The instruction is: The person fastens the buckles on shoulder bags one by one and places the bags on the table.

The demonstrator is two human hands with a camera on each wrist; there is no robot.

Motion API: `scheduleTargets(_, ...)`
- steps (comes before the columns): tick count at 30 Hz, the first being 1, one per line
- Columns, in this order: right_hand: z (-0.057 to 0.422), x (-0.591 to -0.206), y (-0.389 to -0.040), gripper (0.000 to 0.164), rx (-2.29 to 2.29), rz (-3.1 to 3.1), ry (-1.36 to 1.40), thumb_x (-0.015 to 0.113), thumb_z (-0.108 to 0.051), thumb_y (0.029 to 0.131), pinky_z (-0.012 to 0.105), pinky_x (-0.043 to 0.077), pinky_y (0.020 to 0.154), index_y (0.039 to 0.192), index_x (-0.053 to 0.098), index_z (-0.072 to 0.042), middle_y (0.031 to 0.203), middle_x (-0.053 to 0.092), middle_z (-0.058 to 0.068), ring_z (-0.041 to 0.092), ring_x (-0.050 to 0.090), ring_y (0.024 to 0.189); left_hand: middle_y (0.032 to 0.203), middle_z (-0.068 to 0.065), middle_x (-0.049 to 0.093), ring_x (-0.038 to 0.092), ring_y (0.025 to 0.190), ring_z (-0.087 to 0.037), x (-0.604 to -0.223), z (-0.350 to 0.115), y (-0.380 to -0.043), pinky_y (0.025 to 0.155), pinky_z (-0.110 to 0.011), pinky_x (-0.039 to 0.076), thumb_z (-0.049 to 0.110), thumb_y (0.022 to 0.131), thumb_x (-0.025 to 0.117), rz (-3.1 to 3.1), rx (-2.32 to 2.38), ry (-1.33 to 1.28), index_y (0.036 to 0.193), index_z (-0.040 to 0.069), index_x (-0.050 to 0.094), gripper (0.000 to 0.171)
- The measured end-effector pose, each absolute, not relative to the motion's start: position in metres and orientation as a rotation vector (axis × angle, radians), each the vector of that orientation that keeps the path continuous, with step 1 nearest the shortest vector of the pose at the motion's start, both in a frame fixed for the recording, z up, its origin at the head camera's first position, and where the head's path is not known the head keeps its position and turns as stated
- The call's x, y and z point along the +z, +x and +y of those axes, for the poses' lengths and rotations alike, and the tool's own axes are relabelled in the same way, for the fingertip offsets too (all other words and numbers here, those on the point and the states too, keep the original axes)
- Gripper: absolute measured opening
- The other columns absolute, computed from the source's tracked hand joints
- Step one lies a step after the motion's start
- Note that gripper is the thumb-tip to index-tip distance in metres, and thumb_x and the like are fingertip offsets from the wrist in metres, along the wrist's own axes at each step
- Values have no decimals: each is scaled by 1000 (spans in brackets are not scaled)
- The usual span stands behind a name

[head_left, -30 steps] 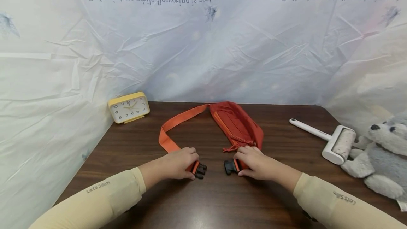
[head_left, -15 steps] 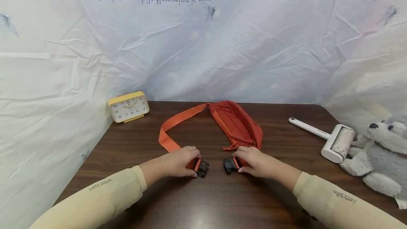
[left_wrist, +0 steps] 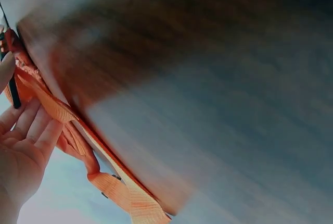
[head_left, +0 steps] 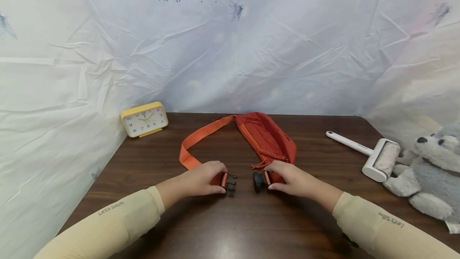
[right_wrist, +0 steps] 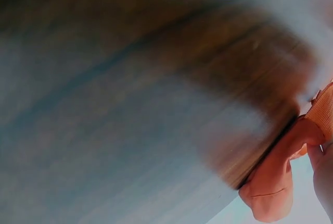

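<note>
A red waist bag (head_left: 267,137) lies on the brown table, its orange strap (head_left: 194,141) looping out to the left. My left hand (head_left: 201,180) pinches the pronged black buckle half (head_left: 231,183) at the strap's end, prongs facing right. Opposite it, my right hand (head_left: 292,180) pinches the black socket half of the buckle (head_left: 259,181), its mouth facing left. A short gap separates the two halves. In the left wrist view the strap (left_wrist: 106,156) runs past the fingers of my left hand (left_wrist: 26,146). At the right wrist view's edge, part of my right hand (right_wrist: 323,177) meets the bag's fabric (right_wrist: 273,187).
A yellow alarm clock (head_left: 144,119) stands at the table's back left. On the right lies a white lint roller (head_left: 373,157) beside a grey plush toy (head_left: 431,179). Pale printed sheeting (head_left: 230,51) hangs behind the table (head_left: 230,223).
The pronged buckle half has turned and shifted slightly in my left hand, moving a little to the right and away from me. My right hand has tilted the socket half slightly. The bag has stayed put.
</note>
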State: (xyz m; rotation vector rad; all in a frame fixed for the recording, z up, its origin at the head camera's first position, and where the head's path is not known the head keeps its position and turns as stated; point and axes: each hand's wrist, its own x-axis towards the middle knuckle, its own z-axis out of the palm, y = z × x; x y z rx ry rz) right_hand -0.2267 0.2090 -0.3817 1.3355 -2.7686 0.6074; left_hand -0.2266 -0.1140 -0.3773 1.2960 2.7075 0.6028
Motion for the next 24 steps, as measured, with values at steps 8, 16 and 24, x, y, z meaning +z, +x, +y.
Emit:
scheduleTargets(8, 213, -384, -227, 42, 687, -2688, 1294, 72, -27, 84, 39, 48, 83, 117, 60, -4, 111, 60, 3, 17, 57, 103, 106, 1, 55, 52, 97, -11, -378, -112, -224, 85, -30, 45, 34, 84, 72, 2785, 620, 1273, 116, 8, 55, 46)
scheduleTargets(16, 216, -381, -226, 45, 769, -2727, 1210, 72, -30, 84, 37, 49, 82, 120, 58, -8, 110, 59, 0, 13, 56, 100, 106, 0, 57, 53, 97, -11, -378, -110, -225, 85, -32, 45, 35, 83, 72, 2820, 674, 1265, 116, 7, 55, 46)
scheduleTargets(24, 219, -381, -227, 45, 786, -2726, 1188, 72, -32, 83, 37, 49, 81, 119, 59, -10, 108, 60, -1, 13, 56, 98, 105, 0, 57, 53, 95, -11, -377, -107, -226, 85, -31, 46, 37, 83, 72, 2833, 676, 1254, 116, 7, 56, 47)
